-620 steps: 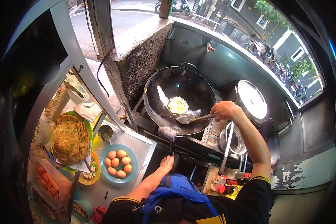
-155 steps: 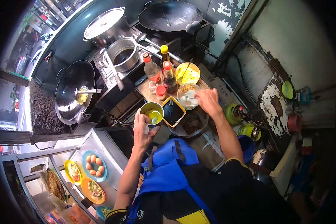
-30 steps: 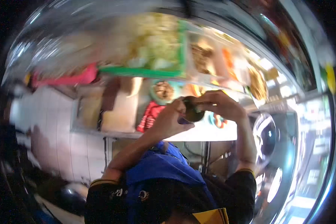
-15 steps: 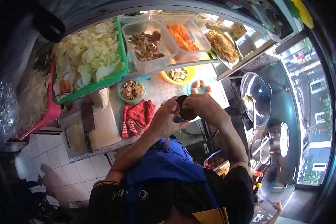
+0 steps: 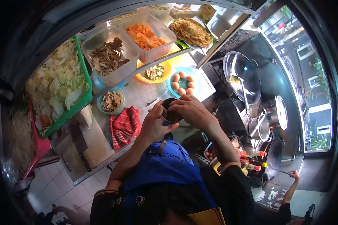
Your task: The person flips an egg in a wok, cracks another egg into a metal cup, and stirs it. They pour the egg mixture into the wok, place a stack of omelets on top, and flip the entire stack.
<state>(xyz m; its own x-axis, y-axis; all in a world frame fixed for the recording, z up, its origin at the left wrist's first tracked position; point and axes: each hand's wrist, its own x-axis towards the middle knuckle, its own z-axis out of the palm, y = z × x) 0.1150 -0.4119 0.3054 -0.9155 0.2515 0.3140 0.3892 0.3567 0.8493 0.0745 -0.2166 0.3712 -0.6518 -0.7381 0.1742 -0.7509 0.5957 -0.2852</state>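
A small dark round container [image 5: 172, 112] is held between both hands, in front of the blue apron. Fingers and thumb of my left hand [image 5: 156, 123] wrap round its left side. On the right, my right hand [image 5: 189, 110] reaches over its rim with bent fingers; whatever its fingertips touch inside is hidden. Just beyond the hands stands a blue plate [image 5: 198, 89] with several brown eggs [image 5: 181, 91]. A red checked cloth [image 5: 124, 125] lies to the left, below a green bowl of sliced pieces [image 5: 112, 102].
Cabbage fills a green tray [image 5: 87, 93] on the left. A cleaver [image 5: 79, 138] rests on a cutting board [image 5: 97, 144]. Shelf tubs hold carrots [image 5: 144, 36] and shredded food. Right are a wok [image 5: 251, 75], pots, bottles [image 5: 251, 152] and another person's hand [image 5: 294, 174].
The view has turned to the right, so more of the egg plate, stove and bottles shows. Both hands still hold the dark container. The other person's arm is more visible.
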